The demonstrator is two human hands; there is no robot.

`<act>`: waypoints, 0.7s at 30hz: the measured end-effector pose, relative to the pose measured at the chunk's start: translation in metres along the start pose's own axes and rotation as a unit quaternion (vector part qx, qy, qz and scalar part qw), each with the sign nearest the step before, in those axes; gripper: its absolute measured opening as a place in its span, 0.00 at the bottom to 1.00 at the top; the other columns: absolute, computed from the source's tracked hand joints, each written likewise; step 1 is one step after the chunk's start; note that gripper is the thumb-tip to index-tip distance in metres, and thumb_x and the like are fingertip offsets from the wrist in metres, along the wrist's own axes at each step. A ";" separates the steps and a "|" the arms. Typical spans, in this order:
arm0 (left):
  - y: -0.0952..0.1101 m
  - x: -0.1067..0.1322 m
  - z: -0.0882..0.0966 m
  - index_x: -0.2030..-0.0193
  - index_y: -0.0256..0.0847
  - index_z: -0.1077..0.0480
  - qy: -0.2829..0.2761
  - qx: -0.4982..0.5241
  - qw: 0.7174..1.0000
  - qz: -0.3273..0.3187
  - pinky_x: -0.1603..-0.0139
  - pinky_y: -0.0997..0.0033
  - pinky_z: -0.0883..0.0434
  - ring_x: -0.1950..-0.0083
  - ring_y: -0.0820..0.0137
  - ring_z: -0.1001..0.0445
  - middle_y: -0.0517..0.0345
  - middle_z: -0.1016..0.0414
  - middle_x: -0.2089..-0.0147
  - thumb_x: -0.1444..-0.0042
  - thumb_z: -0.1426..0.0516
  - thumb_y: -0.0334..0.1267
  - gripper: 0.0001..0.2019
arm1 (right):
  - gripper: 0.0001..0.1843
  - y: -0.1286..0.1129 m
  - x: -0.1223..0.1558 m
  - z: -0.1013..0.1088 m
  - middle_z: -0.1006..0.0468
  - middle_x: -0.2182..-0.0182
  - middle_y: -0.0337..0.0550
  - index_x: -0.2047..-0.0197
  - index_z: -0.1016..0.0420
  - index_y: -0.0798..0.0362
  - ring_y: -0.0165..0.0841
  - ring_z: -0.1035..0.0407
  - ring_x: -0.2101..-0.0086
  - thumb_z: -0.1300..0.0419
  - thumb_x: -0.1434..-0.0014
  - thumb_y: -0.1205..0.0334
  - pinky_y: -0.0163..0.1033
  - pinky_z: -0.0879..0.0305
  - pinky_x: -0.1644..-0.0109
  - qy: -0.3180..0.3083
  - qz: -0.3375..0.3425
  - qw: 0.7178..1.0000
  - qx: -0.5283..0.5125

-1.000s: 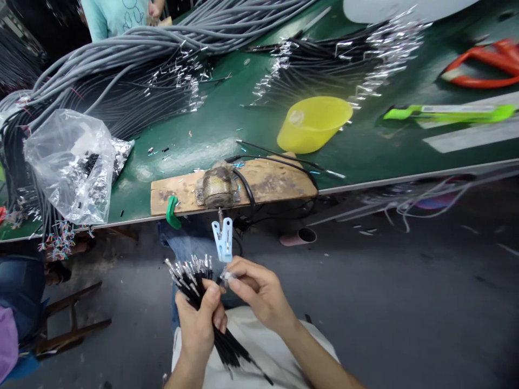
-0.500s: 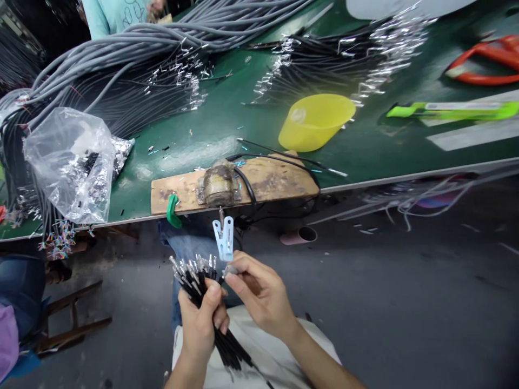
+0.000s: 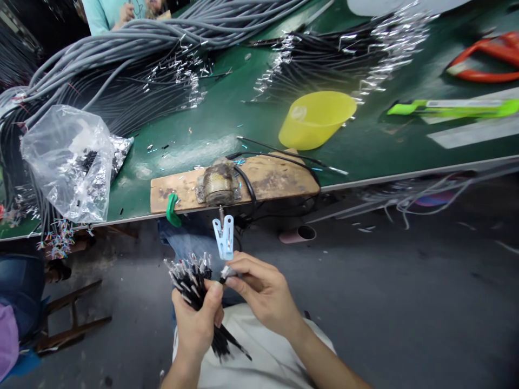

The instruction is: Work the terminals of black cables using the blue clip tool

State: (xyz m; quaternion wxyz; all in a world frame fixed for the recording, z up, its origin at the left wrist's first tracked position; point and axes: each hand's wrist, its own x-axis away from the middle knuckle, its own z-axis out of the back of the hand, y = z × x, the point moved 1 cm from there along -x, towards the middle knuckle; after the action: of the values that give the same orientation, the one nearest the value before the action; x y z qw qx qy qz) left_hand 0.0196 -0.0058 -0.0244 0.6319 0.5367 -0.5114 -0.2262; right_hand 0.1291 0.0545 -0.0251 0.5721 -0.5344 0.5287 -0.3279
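Observation:
My left hand is wrapped round a bundle of short black cables, their silvery ends pointing up and away from me. Beside the bundle, one cable's silvery foil-covered end is pinched between the thumb and fingers of my right hand. Just beyond my right fingertips hangs a light blue clothes peg, fixed on the shaft of a small worn motor. That motor sits on a wooden board at the bench's edge.
A green clamp grips the board's left part. On the green bench lie a clear plastic bag, a yellow cup, grey cables, a green cutter and orange-handled tool. A co-worker's sleeve shows beyond.
My left hand and the bundle have shifted slightly left, away from my right fingers. More of the pinched foil end shows now. A co-worker's hand has come into view at the back.

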 end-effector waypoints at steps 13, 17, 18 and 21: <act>0.010 0.001 0.006 0.75 0.41 0.23 0.006 -0.128 0.985 -0.112 0.67 0.57 0.25 0.73 0.61 0.25 0.53 0.23 0.75 0.57 0.36 0.37 0.02 | 0.15 0.003 0.000 0.005 0.35 0.73 0.39 0.70 0.32 0.52 0.30 0.40 0.72 0.46 0.41 0.50 0.33 0.41 0.68 -0.075 -0.087 0.989 -0.088; 0.011 0.001 0.006 0.77 0.41 0.23 0.020 -0.127 0.984 -0.120 0.68 0.58 0.25 0.74 0.62 0.26 0.53 0.24 0.77 0.59 0.35 0.37 0.03 | 0.16 0.001 0.000 0.006 0.37 0.74 0.38 0.70 0.33 0.53 0.29 0.41 0.73 0.47 0.41 0.48 0.33 0.41 0.69 -0.111 -0.118 0.981 -0.104; 0.012 0.000 0.006 0.77 0.41 0.23 0.022 -0.124 0.985 -0.119 0.68 0.58 0.25 0.74 0.62 0.26 0.54 0.24 0.77 0.59 0.35 0.36 0.03 | 0.17 0.002 0.000 0.006 0.37 0.74 0.38 0.70 0.33 0.53 0.29 0.41 0.73 0.47 0.41 0.48 0.33 0.41 0.69 -0.119 -0.125 0.980 -0.101; 0.013 -0.001 0.007 0.78 0.41 0.24 0.032 -0.097 0.990 -0.100 0.70 0.63 0.26 0.75 0.65 0.27 0.54 0.24 0.76 0.61 0.34 0.32 0.03 | 0.16 0.010 -0.003 0.007 0.36 0.74 0.39 0.70 0.34 0.53 0.30 0.40 0.72 0.47 0.41 0.49 0.34 0.40 0.68 -0.085 -0.116 0.988 -0.049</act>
State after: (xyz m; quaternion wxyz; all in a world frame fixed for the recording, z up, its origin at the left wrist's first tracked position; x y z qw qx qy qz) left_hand 0.0095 -0.0041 -0.0137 0.6712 0.5282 -0.4101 -0.3198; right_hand 0.1328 0.0611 -0.0346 0.5465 -0.6453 0.4280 -0.3190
